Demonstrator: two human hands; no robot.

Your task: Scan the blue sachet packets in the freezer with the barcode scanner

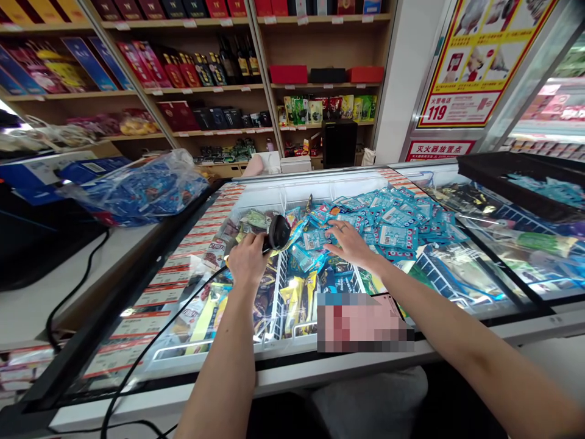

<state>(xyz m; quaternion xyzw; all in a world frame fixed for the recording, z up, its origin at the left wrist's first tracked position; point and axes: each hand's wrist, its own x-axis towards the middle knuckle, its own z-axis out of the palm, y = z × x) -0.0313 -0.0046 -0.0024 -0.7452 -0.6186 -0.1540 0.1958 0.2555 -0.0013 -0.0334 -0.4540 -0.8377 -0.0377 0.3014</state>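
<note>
A black handheld barcode scanner [278, 233] is in my left hand [247, 261], its fingers wrapped around the handle and its head tilted to the right. A black cable runs from it down to the lower left. My right hand [351, 242] is palm down at the pile of small blue packets [398, 236], fingers spread, beside one packet [316, 239] that faces the scanner. Whether the fingertips touch that packet is hard to tell. The packets lie heaped on the glass-topped freezer [183, 292], above wire-divided sections of wrapped ice creams [299, 299].
A clear plastic bag [150, 186] of blue packets lies on the left counter. A black tray [525, 183] with more blue packets rests at the right. Something blurred out [363, 326] is on the front edge. Stocked shelves [201, 85] stand behind.
</note>
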